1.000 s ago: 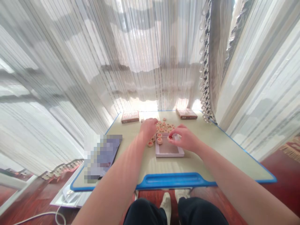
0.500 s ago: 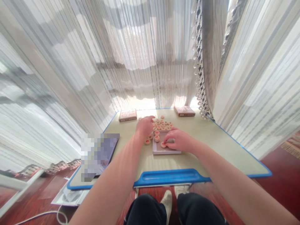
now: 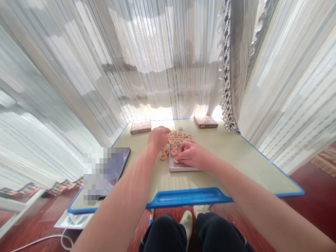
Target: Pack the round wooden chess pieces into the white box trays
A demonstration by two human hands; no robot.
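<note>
My right hand is over a shallow white tray, its fingertips pinched on a round wooden piece at the tray's lower left. Two more pieces with red characters, one of them this piece, lie above it along the tray's left side. My left hand hovers at the left edge of a cluster of round pieces behind the tray; its fingers are curled together, and what they hold, if anything, is hidden. Several loose pieces lie left of the tray.
Two flat boxes stand at the back, one left and one right. A dark tablet-like device, partly blurred, lies at the left. The pale table has a blue rim; curtains hang behind it.
My right hand has moved left with its piece, to the column along the tray's left side. My left hand's fingers have drawn in at the cluster. The view has shifted slightly.
</note>
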